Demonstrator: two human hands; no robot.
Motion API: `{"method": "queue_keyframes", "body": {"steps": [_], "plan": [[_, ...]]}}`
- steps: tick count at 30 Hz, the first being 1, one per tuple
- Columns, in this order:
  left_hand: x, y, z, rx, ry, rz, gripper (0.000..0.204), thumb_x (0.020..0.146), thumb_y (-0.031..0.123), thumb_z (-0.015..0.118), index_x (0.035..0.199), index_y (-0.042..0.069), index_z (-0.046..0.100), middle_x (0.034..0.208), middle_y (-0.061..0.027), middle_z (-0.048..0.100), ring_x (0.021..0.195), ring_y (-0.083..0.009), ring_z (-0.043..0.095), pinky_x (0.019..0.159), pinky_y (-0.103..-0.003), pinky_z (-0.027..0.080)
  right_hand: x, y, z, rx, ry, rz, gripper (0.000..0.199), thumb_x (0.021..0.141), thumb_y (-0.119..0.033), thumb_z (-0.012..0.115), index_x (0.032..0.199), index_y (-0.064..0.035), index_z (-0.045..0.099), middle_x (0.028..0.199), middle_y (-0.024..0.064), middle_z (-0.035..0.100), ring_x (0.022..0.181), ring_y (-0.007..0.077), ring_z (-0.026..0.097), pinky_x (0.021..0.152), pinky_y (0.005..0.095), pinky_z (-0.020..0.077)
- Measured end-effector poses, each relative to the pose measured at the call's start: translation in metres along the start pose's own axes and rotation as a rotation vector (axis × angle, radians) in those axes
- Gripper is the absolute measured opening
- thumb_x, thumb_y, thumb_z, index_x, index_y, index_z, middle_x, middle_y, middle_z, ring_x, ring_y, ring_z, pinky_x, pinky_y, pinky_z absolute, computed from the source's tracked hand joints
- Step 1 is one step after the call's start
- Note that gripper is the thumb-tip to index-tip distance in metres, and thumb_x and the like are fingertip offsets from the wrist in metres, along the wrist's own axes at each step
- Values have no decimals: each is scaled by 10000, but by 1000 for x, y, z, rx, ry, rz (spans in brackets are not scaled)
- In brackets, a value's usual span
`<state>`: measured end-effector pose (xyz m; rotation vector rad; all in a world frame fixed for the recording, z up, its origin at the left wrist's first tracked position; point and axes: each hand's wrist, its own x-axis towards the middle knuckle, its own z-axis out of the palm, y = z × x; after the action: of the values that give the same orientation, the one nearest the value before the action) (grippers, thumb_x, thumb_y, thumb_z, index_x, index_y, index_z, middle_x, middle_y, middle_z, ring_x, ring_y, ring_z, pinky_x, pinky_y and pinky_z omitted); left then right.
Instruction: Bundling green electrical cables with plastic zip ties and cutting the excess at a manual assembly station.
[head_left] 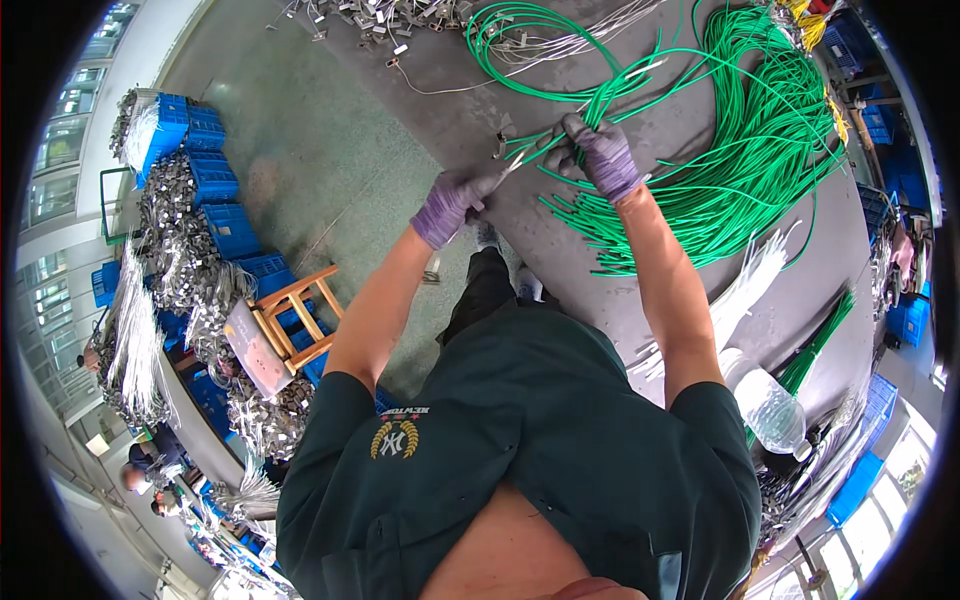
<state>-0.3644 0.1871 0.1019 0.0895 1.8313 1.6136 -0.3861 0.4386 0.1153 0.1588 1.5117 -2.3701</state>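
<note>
My left hand, in a purple-and-grey work glove, is closed in a pinch on a thin white strip that reaches toward the green cables. A matching glove covers my right hand, whose fingers are wrapped round a bunch of green cables above the table. From that bunch, loops curve away to the far side. Beyond and right of my right hand spreads a large heap of loose green cables. Whether the white strip circles the held bunch is hidden by the fingers.
The grey table also carries small metal parts, white strips and a clear plastic bottle. On the left floor lie a wooden stool, blue crates and heaped metal-ended cables. Other people are far left.
</note>
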Motion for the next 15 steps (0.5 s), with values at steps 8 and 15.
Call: {"method": "queue_keyframes", "body": {"steps": [8, 15], "plan": [[19, 2, 26, -344, 397, 66, 538, 790, 660, 464, 782, 128, 549, 603, 21, 519, 458, -71, 435, 392, -220, 313, -21, 17, 37, 47, 104, 135, 265, 879, -235, 556, 924, 25, 578, 789, 164, 656, 554, 207, 632, 447, 262, 476], [32, 9, 35, -278, 376, 184, 676, 805, 655, 442, 1159, 81, 490, 698, -9, 550, 554, -75, 472, 464, -211, 348, -28, 27, 48, 8, 96, 90, 288, 882, -261, 550, 908, 24, 590, 721, 131, 650, 537, 193, 624, 444, 262, 474]]}}
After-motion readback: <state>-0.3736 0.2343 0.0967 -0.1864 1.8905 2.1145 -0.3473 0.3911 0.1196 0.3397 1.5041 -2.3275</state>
